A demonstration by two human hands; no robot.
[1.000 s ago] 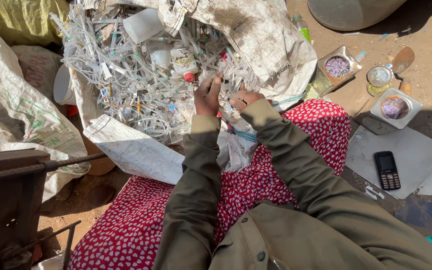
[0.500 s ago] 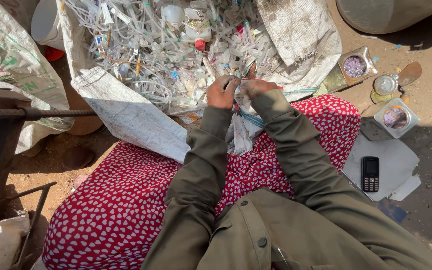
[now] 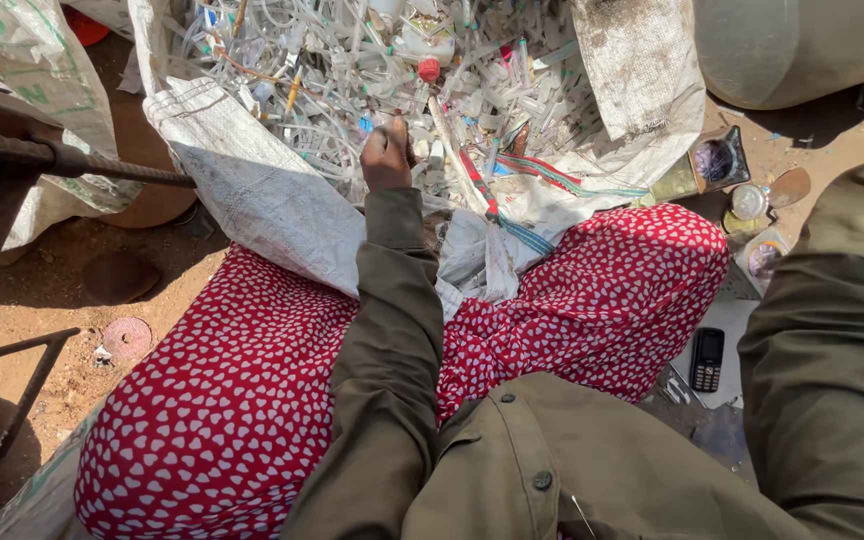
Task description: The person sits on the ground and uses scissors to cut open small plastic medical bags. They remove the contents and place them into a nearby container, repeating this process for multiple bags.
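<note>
My left hand (image 3: 387,155) reaches forward into a heap of clear plastic tubes and syringe-like scraps (image 3: 352,60) lying on an open white woven sack (image 3: 252,190). Its fingers are curled into a fist around a bit of tubing at the near edge of the heap. A red cap (image 3: 429,69) and a red-striped strip (image 3: 477,185) lie just right of the hand. My right arm in an olive sleeve (image 3: 832,330) stretches off toward the right edge, and its hand is out of view. A red skirt with white hearts (image 3: 252,390) covers my lap.
A black mobile phone (image 3: 707,358) lies on pale paper at the right. Small open containers (image 3: 717,160) and a round lid (image 3: 749,200) sit on the ground near it. A large pale drum (image 3: 792,50) stands top right, and a rusty metal frame (image 3: 52,160) stands at the left.
Both hands were together at the heap's edge holding a crumpled piece. Now only my left hand is in the heap, and my right arm has swung out to the right.
</note>
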